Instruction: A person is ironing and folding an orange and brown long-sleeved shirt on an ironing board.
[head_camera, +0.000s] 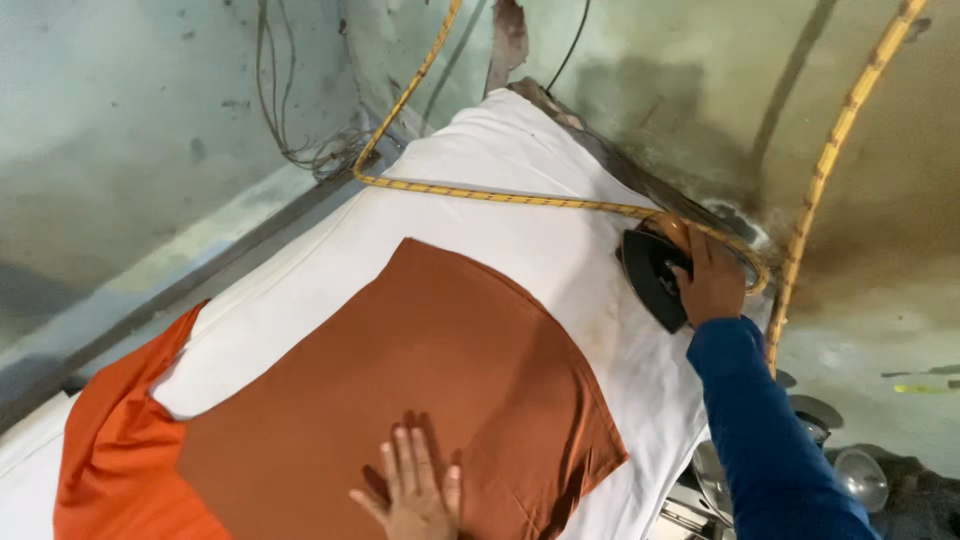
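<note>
Two hands work on a white-padded ironing table (500, 190). Left hand (415, 490) lies flat, fingers spread, on the smooth rust-brown cloth (420, 380) near the front edge. Right hand (712, 275) wraps closed around a dark wedge-shaped iron (652, 275) at the table's right edge, its braided yellow cord (500, 196) crossing the padding.

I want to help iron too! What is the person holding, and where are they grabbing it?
The right hand holds a black iron by its top handle. The left hand holds nothing; it lies flat on the rust-brown cloth.
</note>
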